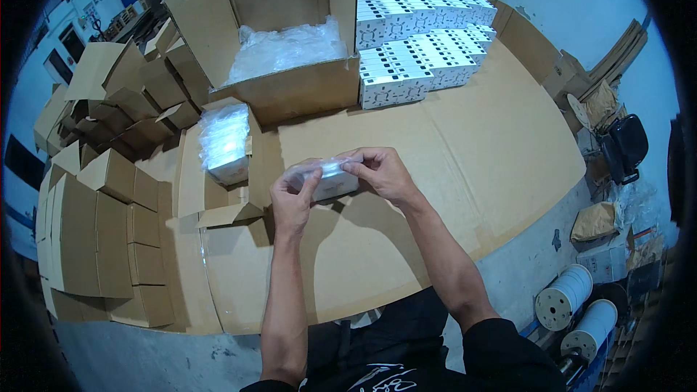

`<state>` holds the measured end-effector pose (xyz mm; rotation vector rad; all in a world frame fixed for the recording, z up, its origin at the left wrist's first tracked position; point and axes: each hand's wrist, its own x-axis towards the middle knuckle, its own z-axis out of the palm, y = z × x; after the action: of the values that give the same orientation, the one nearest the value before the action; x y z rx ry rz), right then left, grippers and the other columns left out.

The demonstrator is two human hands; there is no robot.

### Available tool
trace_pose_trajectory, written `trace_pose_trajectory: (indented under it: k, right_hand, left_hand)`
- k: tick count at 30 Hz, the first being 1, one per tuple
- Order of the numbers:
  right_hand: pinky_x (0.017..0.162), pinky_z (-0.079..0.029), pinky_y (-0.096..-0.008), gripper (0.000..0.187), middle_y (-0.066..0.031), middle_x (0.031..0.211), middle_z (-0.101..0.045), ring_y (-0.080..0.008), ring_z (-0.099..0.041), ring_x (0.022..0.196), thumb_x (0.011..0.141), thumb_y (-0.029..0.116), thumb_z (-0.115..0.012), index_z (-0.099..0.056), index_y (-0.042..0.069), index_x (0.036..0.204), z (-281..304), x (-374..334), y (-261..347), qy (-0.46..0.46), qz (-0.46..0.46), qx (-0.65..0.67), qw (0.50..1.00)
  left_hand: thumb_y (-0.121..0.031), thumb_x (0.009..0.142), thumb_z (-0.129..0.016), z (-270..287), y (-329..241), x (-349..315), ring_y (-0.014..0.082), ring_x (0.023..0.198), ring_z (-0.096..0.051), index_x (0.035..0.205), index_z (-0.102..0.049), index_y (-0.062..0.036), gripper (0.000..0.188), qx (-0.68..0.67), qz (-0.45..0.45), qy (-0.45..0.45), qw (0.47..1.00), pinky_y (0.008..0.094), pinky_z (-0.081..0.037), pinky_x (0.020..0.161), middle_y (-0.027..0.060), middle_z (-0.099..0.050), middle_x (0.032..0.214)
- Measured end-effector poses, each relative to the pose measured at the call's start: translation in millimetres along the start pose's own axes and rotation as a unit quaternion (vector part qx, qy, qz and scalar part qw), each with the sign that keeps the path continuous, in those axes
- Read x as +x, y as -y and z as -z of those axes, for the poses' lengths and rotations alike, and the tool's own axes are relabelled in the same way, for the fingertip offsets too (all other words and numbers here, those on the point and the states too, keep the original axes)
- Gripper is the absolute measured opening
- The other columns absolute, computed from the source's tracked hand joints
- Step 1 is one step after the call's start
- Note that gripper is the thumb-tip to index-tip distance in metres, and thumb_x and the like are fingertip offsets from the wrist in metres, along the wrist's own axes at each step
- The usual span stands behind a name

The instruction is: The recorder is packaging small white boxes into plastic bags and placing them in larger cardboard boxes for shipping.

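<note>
Two bare hands are seen in the head view, brought close together over a table covered with a cardboard sheet [450,174]. A small white box [335,188] in a clear plastic bag [332,166] is held between them, above the middle of the sheet; whether its underside is touching the cardboard cannot be told. At the near left corner, the bag is pinched by the thumb and bent fingers of the left hand [292,192]. At the right end, the plastic is gripped between thumb and forefinger of the right hand [386,174]; its remaining fingers are curled behind and partly hidden. Just to the left, a small open carton [232,215] is noted, in which a row of plastic-wrapped boxes [223,138] is contained. Beyond it, a large open carton [290,92] is partly filled with clear plastic bags [290,47]. To its right, white printed boxes [396,91] are stacked in rows. At the left edge, brown cartons [112,236] are piled. On the floor at right, white spools [563,297] are observed.
</note>
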<state>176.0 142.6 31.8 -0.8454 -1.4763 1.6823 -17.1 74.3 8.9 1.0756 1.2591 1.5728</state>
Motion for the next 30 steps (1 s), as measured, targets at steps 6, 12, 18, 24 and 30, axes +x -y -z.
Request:
trace_pose_trajectory:
  k: [6,12,18,24,30]
  right_hand:
    - [0.069,-0.049,-0.0232,0.018,-0.0008,0.089,-0.066,-0.0050,-0.059,0.081,0.099,0.010,-0.068,-0.056,0.005,0.086,-3.2,6.9,-23.1,-0.059,0.106,0.007,0.993]
    - [0.085,-0.051,-0.0267,0.015,-0.0056,0.104,-0.067,-0.0108,-0.061,0.096,0.098,0.005,-0.064,-0.067,-0.001,0.112,-20.1,1.5,-8.4,-0.068,0.172,0.059,0.981]
    - [0.094,-0.052,-0.0329,0.021,-0.0108,0.114,-0.069,-0.0162,-0.063,0.107,0.094,0.000,-0.065,-0.071,-0.003,0.113,-7.8,-2.3,-13.8,0.025,0.092,-0.038,0.995]
    - [0.083,-0.052,-0.0260,0.025,-0.0052,0.110,-0.071,-0.0105,-0.063,0.096,0.093,0.002,-0.067,-0.071,0.000,0.119,-2.9,-3.1,-18.5,-0.011,0.075,-0.029,0.997]
    - [0.081,-0.054,-0.0256,0.024,-0.0045,0.104,-0.071,-0.0097,-0.065,0.090,0.096,0.001,-0.066,-0.068,-0.002,0.120,1.5,-2.8,-11.4,0.027,0.066,-0.048,0.996]
  left_hand:
    - [-0.017,0.091,-0.079,-7.9,-2.6,-1.2,0.0100,0.088,-0.064,0.102,-0.071,-0.0023,0.020,-0.027,0.000,-0.026,0.999,0.0269,-0.053,0.076,0.0033,-0.070,0.095]
    - [-0.021,0.092,-0.079,-11.3,21.7,6.9,0.0072,0.079,-0.056,0.093,-0.064,-0.0048,0.022,-0.087,0.004,-0.066,0.994,0.0251,-0.046,0.072,-0.0005,-0.065,0.086]
    - [-0.012,0.093,-0.076,-8.3,21.9,7.5,0.0093,0.088,-0.058,0.106,-0.060,-0.0052,0.021,-0.123,0.023,-0.060,0.990,0.0277,-0.049,0.080,0.0019,-0.064,0.096]
    - [-0.007,0.085,-0.076,-19.4,-18.2,-7.0,0.0217,0.097,-0.061,0.103,-0.063,-0.0040,0.022,0.133,-0.225,-0.197,0.945,0.0365,-0.050,0.087,0.0095,-0.065,0.103]
    - [-0.004,0.078,-0.078,-13.7,-25.0,-15.6,0.0266,0.111,-0.064,0.113,-0.070,-0.0088,0.036,0.378,-0.388,0.031,0.840,0.0515,-0.041,0.114,0.0060,-0.070,0.112]
